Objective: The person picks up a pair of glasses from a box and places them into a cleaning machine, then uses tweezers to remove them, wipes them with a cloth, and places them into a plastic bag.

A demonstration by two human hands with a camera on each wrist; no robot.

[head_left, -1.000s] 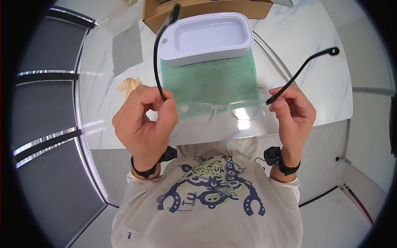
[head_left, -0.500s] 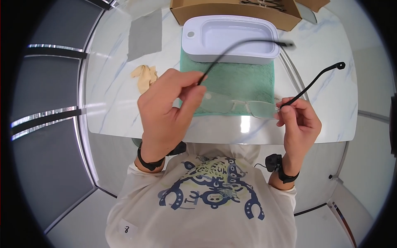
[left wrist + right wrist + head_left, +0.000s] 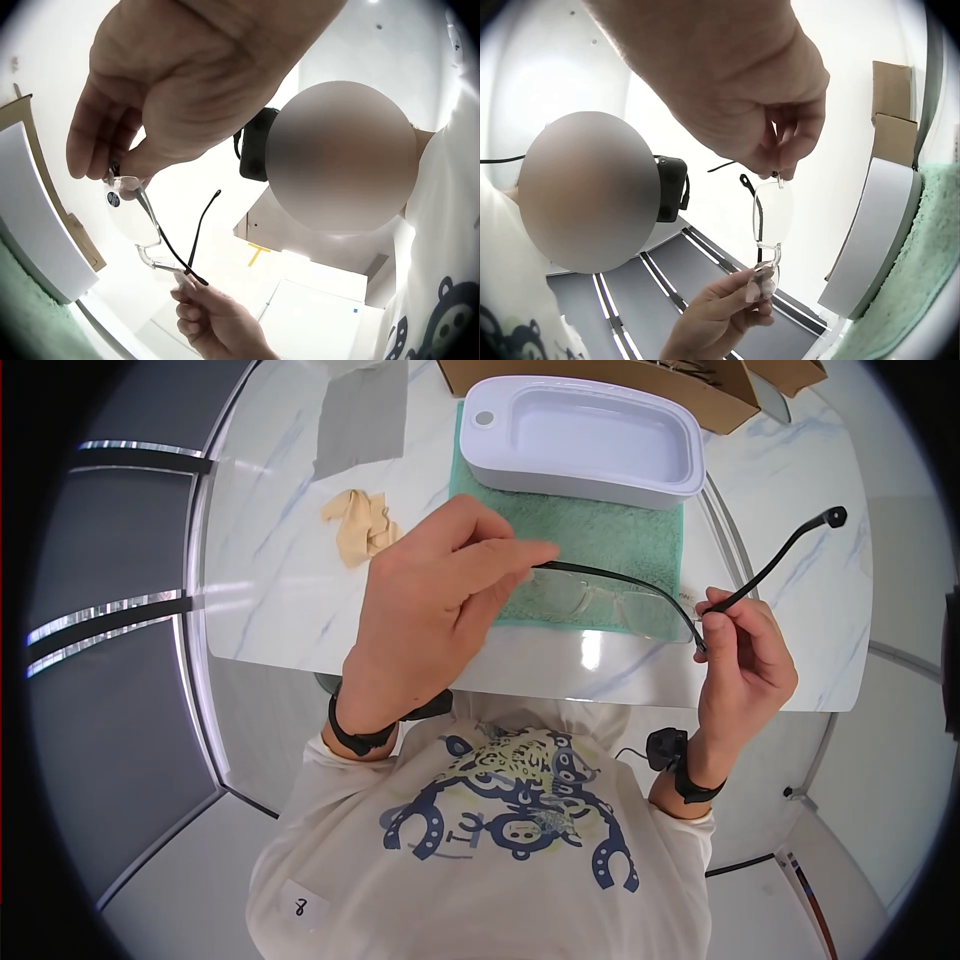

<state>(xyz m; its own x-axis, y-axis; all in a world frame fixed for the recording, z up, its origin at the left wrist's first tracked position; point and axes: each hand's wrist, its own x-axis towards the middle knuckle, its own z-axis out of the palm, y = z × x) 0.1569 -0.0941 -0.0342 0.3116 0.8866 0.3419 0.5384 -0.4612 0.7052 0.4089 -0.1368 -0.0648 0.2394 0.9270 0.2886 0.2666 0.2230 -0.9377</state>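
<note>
A pair of glasses (image 3: 625,578) with clear lenses and black temples is held up above the table's front edge in both hands. My left hand (image 3: 430,610) pinches the frame's left end at the hinge; its temple lies folded across the lenses toward the right hand. With thumb and fingers my right hand (image 3: 745,670) grips the other end, whose temple (image 3: 785,555) still sticks out, up and to the right. In the left wrist view a lens (image 3: 124,214) carries a small dark round sticker. Beyond the hands, a pale lilac tub (image 3: 590,490) stands on a green towel (image 3: 610,535).
A crumpled beige cloth (image 3: 360,528) and a flat grey cloth (image 3: 362,420) lie on the marbled table (image 3: 270,550) at left. Behind the tub is a cardboard box (image 3: 600,372) with several dark, thin things in it. A grey cable-like strip (image 3: 725,525) runs right of the towel.
The left temple has swung from standing out to folded across toward the right hand. My left hand has moved right and turned over; the right temple stays out. The view has shifted.
</note>
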